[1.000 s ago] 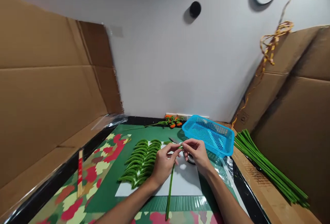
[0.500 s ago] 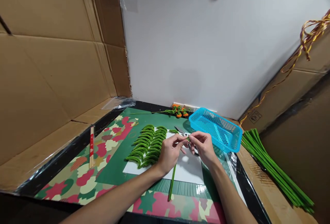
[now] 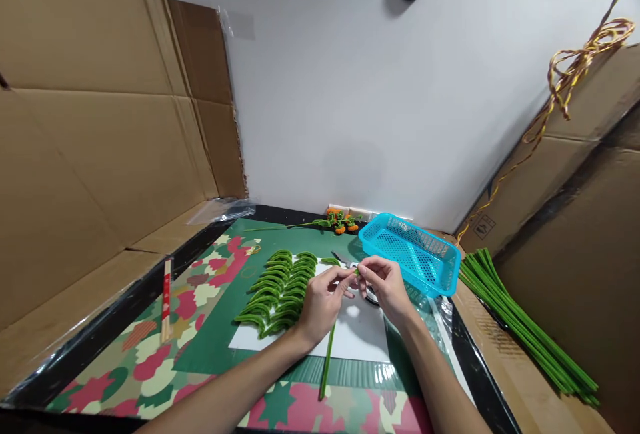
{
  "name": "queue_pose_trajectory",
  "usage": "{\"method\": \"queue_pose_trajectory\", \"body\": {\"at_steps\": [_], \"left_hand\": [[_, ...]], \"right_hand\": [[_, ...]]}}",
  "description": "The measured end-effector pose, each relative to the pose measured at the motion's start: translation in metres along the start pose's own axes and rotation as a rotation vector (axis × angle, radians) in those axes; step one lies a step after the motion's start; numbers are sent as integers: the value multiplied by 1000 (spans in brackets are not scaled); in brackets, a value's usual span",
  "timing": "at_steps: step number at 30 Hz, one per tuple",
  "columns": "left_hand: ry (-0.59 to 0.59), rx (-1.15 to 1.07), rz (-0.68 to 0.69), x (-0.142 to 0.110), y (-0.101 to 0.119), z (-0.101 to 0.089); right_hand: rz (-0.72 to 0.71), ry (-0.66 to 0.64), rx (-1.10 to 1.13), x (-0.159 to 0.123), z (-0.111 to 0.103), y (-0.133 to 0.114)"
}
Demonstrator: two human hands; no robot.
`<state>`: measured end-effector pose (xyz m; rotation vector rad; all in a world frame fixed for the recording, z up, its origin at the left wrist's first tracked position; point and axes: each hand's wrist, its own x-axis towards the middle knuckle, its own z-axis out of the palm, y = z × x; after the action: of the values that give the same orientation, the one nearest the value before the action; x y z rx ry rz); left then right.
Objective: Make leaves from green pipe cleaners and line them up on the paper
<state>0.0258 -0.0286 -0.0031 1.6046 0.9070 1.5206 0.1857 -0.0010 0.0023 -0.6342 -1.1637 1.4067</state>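
My left hand (image 3: 321, 301) and my right hand (image 3: 386, 284) meet above a white sheet of paper (image 3: 357, 337). Their fingertips pinch a small green fuzzy piece of pipe cleaner (image 3: 357, 273), mostly hidden by the fingers. A straight green pipe cleaner (image 3: 327, 364) runs from under my left hand towards the front edge; whether it joins the pinched piece I cannot tell. Left of my hands, two rows of curved green pipe-cleaner leaves (image 3: 263, 296) lie on the paper. Scissors (image 3: 371, 295) rest partly hidden behind my right hand.
A blue perforated basket (image 3: 415, 254) stands behind on the right, with a bundle of green pipe cleaners (image 3: 525, 327) beyond it. Orange flowers (image 3: 341, 219) lie at the back. Wrapped chopsticks (image 3: 167, 301) are on the left. Cardboard walls (image 3: 100, 154) flank the table.
The view has shifted slightly to the right and up. Both hands stay together at the same place over the paper, with only slight finger movement.
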Motion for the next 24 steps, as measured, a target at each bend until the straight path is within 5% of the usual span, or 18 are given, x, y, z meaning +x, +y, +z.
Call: {"method": "queue_pose_trajectory", "body": {"at_steps": [15,24], "left_hand": [[71,-31,22,2,-1,-2],[36,-24,0,0,1,-2]], "right_hand": [[1,-131,-20,-2,3,8],[-37,-87,-31,-3,5,11]]}}
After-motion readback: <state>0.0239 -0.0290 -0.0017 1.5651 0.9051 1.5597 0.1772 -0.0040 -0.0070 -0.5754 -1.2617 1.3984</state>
